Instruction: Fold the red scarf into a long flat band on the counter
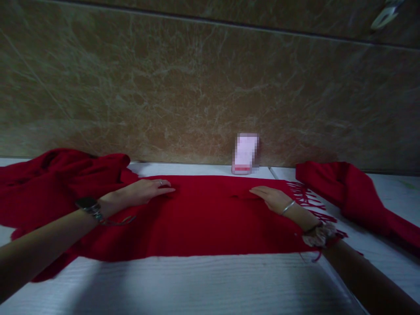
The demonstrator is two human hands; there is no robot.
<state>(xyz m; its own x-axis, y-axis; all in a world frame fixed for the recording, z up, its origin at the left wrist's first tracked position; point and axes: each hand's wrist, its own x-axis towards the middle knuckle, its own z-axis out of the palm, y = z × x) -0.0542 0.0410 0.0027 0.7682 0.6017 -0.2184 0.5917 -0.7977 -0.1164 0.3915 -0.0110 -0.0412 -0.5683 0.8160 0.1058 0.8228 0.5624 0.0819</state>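
Observation:
A red scarf (210, 223) with a fringed right end lies spread on the white table. My left hand (149, 191) rests flat on its left part, fingers stretched out to the right; a ring and a dark wristwatch show on that arm. On the right part of the scarf, my right hand (271, 199) lies with fingers extended to the left, a silver bangle and a scrunchie at the wrist. Neither hand grips the fabric. To the left, the scarf runs into a bunched heap of red cloth (55, 188).
Another piece of red cloth (348, 188) lies crumpled on the right. A blurred pinkish phone-like object (245, 153) leans against the brown marbled wall (183, 87) behind the scarf. The white table (203, 284) has a seam at right. A pale object (385, 17) appears at upper right.

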